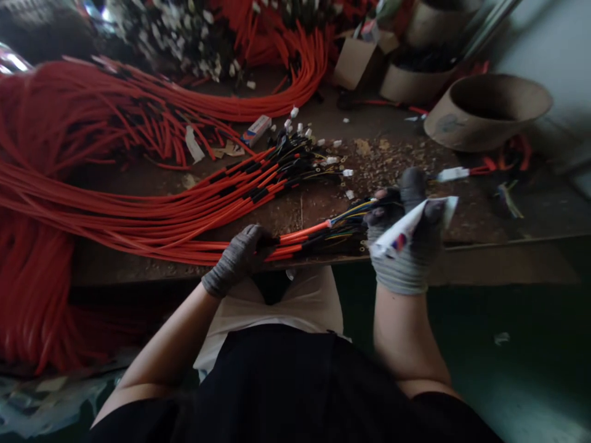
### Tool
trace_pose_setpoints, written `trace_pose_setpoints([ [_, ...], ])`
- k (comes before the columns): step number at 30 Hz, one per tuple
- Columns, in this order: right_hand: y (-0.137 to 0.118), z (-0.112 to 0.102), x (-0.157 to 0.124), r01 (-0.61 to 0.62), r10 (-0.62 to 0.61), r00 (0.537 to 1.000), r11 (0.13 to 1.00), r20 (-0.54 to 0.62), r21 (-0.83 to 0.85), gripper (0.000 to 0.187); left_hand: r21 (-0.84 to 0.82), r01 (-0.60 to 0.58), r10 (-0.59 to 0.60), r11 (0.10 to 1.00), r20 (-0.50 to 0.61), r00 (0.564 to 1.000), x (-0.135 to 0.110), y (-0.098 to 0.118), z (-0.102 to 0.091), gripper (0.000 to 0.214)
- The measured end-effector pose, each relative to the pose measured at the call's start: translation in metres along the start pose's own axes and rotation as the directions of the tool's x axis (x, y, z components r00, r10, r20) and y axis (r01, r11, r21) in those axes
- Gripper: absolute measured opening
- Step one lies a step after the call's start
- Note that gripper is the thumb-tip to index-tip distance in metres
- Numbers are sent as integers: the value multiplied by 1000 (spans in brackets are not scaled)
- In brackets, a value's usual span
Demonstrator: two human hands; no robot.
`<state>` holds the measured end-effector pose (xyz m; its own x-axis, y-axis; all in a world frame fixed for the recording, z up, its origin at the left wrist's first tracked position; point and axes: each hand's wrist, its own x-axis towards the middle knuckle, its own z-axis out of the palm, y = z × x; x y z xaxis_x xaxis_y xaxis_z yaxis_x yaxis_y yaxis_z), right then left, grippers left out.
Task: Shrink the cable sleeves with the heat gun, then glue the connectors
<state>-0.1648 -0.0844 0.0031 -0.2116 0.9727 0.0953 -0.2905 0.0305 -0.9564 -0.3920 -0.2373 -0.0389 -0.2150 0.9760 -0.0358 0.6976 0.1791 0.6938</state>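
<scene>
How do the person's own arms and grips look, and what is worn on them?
Each grip wears a grey knit work glove: the left glove and the right glove. The right glove has a ribbed cuff and darker fingertips. The left forearm and right forearm are bare, and a short black sleeve shows above the left one.

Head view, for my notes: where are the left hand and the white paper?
Left hand [237, 261], head view, back of the grey glove.
White paper [402, 232], head view, middle of the sheet.
</scene>
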Motion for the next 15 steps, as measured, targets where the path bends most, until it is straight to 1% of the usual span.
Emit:
trace_pose_setpoints([
  [1, -1, 0, 1, -20, 20, 1000, 997, 2, 80, 42, -40, -23, 22, 999, -18, 1000, 4, 8, 5, 16],
  [2, -2, -1, 2, -40, 36, 999, 991, 30, 128, 40, -93, -37, 35, 995, -24, 999, 11, 18, 8, 15],
  [4, -4, 0, 2, -58, 46, 996, 981, 72, 187, 38, -242, -37, 39, 970, 7, 999, 29, 42, 12, 20],
  [6, -5, 0, 0, -109, 87, 991, 968, 106, 225, 36, -405, -16, 46, 914, 63, 997, 47, 63, 14, 25],
  [8, -4, -2, -2, -174, 149, 982, 949, 114, 262, 36, -504, -21, 77, 864, 91, 993, 58, 75, 17, 31],
  [9, -2, -6, -3, -211, 186, 976, 939, 115, 270, 37, -509, -37, 96, 860, 89, 991, 60, 76, 19, 34],
  [10, -1, -12, -3, -239, 218, 970, 934, 105, 265, 38, -470, -57, 107, 881, 82, 991, 59, 74, 22, 38],
  [11, 1, -21, -2, -236, 226, 972, 939, 69, 250, 40, -383, -70, 109, 921, 81, 991, 58, 69, 26, 44],
  [12, 1, -33, -1, -201, 204, 979, 955, 7, 218, 41, -257, -81, 108, 963, 93, 990, 55, 62, 29, 50],
  [13, 2, -46, 1, -130, 145, 986, 977, -81, 167, 39, -111, -93, 107, 989, 129, 986, 53, 52, 32, 56],
  [14, 2, -58, 3, -35, 51, 983, 995, -179, 93, 35, 29, -104, 98, 994, 173, 980, 53, 42, 34, 58],
  [15, 2, -69, 5, 60, -60, 969, 998, -239, -8, 32, 142, -114, 82, 983, 212, 974, 55, 32, 34, 55],
])
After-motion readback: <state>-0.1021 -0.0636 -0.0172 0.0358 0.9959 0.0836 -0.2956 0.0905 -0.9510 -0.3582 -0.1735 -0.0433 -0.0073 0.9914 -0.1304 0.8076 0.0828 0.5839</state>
